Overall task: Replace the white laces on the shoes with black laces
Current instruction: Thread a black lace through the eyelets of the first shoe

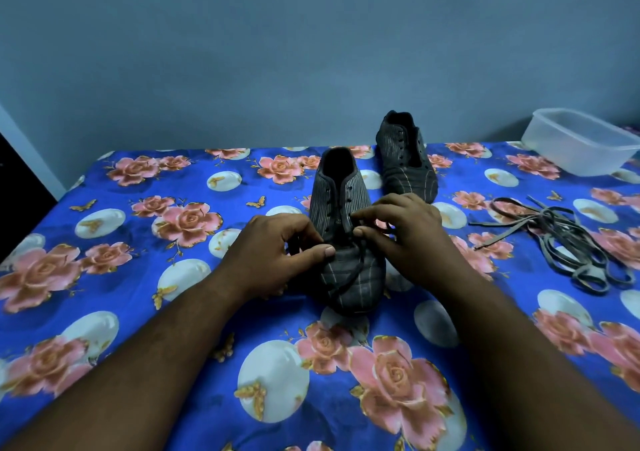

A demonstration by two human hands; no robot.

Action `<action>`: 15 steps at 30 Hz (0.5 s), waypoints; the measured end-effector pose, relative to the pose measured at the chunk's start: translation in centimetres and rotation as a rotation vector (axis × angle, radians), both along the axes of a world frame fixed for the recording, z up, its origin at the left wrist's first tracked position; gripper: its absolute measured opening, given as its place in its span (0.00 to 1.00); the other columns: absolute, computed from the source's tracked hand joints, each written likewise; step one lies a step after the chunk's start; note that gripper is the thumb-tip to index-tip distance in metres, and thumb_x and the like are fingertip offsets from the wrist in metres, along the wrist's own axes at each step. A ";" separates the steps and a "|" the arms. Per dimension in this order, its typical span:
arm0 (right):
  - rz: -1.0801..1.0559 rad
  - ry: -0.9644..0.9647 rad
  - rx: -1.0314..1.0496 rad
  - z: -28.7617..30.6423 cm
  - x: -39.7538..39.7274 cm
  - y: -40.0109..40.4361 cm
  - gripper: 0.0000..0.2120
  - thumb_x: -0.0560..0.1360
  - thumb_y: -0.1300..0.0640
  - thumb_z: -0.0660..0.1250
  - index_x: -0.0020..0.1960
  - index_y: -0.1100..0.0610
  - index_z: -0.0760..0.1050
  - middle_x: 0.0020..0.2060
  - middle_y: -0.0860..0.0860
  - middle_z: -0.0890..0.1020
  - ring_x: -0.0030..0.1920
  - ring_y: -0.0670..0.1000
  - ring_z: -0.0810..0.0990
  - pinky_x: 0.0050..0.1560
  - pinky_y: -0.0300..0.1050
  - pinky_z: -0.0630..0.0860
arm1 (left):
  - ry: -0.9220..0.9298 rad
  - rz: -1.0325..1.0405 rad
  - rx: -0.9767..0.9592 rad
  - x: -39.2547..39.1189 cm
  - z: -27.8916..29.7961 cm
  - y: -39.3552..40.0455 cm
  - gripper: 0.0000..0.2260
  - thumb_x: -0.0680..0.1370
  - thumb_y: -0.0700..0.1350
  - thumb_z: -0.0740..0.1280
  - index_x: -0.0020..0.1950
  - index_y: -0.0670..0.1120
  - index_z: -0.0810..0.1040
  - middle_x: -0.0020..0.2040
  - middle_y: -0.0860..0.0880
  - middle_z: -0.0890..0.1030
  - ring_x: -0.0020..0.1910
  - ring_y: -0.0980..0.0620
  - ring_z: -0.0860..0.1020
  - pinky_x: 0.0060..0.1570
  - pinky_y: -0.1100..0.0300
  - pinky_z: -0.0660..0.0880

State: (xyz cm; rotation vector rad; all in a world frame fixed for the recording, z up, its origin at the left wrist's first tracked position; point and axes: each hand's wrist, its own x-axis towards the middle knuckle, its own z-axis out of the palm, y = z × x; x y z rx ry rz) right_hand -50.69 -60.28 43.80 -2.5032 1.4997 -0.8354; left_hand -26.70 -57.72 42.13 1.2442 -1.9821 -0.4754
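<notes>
— Where is the near shoe (346, 242) being kept?
— On the floral bedsheet (138, 312); a black lace (349, 274) is being pinched by the left hand (277, 253) and the right hand (405, 232).
— And the removed laces (568, 242)?
— Lying at the right.

Home bedroom: floral bedsheet (138, 277), plain blue wall (242, 52).

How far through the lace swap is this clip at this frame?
Done: both shoes are stripped; the pale old laces lie loose on the bedsheet. In hand: the left hand and right hand work a black lace at the lowest eyelets of the near shoe, upper eyelets empty. Left: most of this shoe and all of the far shoe, which shows no lace.
</notes>
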 end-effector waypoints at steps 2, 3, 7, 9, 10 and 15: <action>0.020 -0.030 -0.028 0.0 -0.2 0.0 0.05 0.76 0.46 0.72 0.51 0.42 0.84 0.44 0.39 0.79 0.54 0.51 0.76 0.57 0.59 0.70 | -0.010 -0.014 0.012 0.1 0.0 0.0 0.12 0.74 0.60 0.72 0.43 0.52 0.82 0.35 0.58 0.82 0.31 0.62 0.79 0.31 0.67 0.71; 0.031 -0.027 -0.044 0.1 -0.3 -0.1 0.03 0.76 0.47 0.73 0.49 0.44 0.84 0.43 0.39 0.79 0.54 0.52 0.76 0.56 0.60 0.71 | -0.012 -0.022 0.016 0.1 0.0 0.0 0.11 0.74 0.59 0.72 0.44 0.52 0.81 0.35 0.58 0.82 0.31 0.62 0.78 0.31 0.68 0.70; 0.018 -0.009 -0.094 0.1 -0.5 -0.2 0.04 0.78 0.49 0.71 0.48 0.48 0.82 0.42 0.40 0.78 0.54 0.53 0.76 0.55 0.58 0.71 | -0.005 -0.046 0.032 0.2 -0.1 0.0 0.10 0.74 0.58 0.73 0.44 0.52 0.80 0.35 0.58 0.82 0.27 0.65 0.77 0.27 0.72 0.68; -0.014 -0.087 -0.138 0.1 -1.0 -0.7 0.04 0.79 0.52 0.70 0.48 0.52 0.82 0.43 0.45 0.81 0.50 0.56 0.77 0.53 0.57 0.72 | 0.000 -0.043 0.030 0.2 -0.2 -0.1 0.11 0.73 0.59 0.73 0.44 0.53 0.80 0.35 0.58 0.82 0.29 0.63 0.78 0.28 0.70 0.69; -0.053 -0.164 -0.146 0.1 -1.4 -1.1 0.04 0.80 0.54 0.69 0.48 0.54 0.81 0.43 0.47 0.82 0.49 0.56 0.78 0.53 0.56 0.73 | -0.007 -0.037 0.019 0.2 -0.3 -0.1 0.12 0.73 0.61 0.72 0.44 0.53 0.80 0.35 0.58 0.82 0.31 0.61 0.79 0.30 0.68 0.71; -0.406 -0.477 -0.165 0.3 -5.0 -2.6 0.06 0.81 0.55 0.66 0.49 0.56 0.80 0.43 0.50 0.81 0.47 0.57 0.79 0.52 0.53 0.74 | 0.019 -0.028 0.015 0.2 -0.4 -0.1 0.11 0.72 0.59 0.75 0.43 0.53 0.80 0.35 0.57 0.81 0.29 0.63 0.77 0.29 0.72 0.69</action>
